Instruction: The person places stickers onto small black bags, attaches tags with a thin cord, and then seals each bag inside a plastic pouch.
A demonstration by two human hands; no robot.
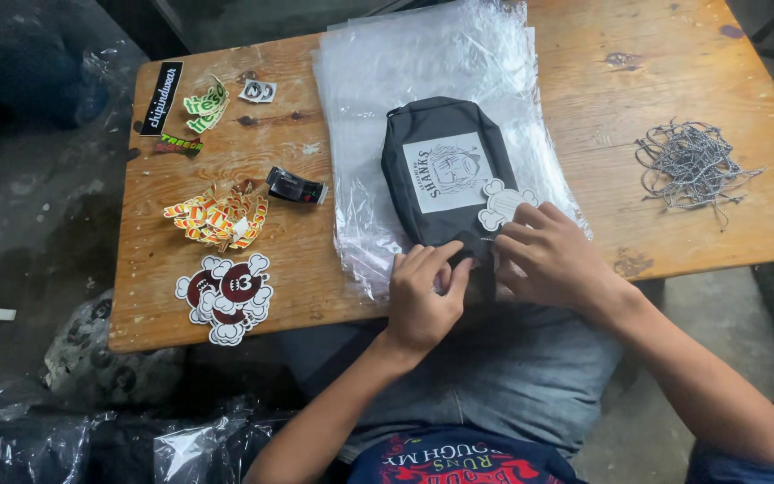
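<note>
A black pouch (445, 161) with a white printed patch lies on a stack of clear plastic bags (432, 63) on the wooden table (647, 81). My left hand (423, 296) pinches the pouch's near end at the table edge. My right hand (553, 255) rests beside it on the pouch's near right corner, fingertips touching a white bone-shaped sticker (501, 204). Whether the right hand grips the sticker or only presses on it is unclear.
Left of the bags lie a small black device (295, 187), a pile of orange-yellow stickers (217, 218), round dark red and white stickers (226, 296) and several more stickers (203, 100) at the far left. A tangle of grey cords (690, 163) sits at right.
</note>
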